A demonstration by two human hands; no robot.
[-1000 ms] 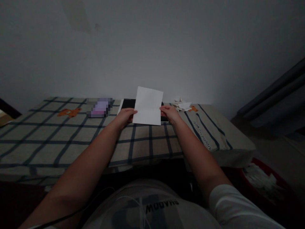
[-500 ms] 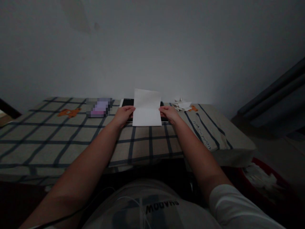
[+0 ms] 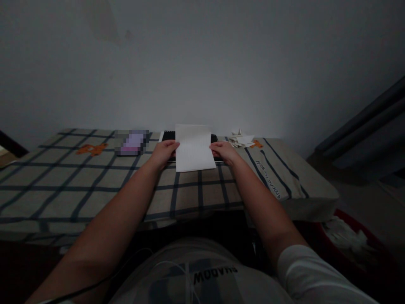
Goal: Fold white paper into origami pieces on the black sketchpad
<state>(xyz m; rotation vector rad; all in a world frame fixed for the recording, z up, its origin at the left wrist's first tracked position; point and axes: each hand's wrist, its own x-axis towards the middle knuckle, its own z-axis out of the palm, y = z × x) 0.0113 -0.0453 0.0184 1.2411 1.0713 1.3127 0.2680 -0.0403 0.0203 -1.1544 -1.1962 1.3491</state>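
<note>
A white lined sheet of paper [image 3: 193, 147] is held up over the table between my two hands. My left hand [image 3: 164, 152] pinches its left edge, thumb on the front. At the right edge, my right hand [image 3: 224, 151] grips the sheet the same way. Behind and under the paper lies a dark notebook [image 3: 168, 136] with a row of holes along its top, mostly hidden by the sheet and my hands. Folded white paper pieces [image 3: 241, 139] sit just beyond my right hand.
A checked cloth [image 3: 95, 177] covers the table, which meets a grey wall [image 3: 202, 63]. A blurred purple item [image 3: 133, 142] lies at the left. Below the table's right end stands a red bin [image 3: 370, 240] with crumpled white material.
The sheet's bent upper part has dropped lower and the paper now looks flatter. Its bottom edge has tilted slightly and come a little nearer. Both hands have hardly moved.
</note>
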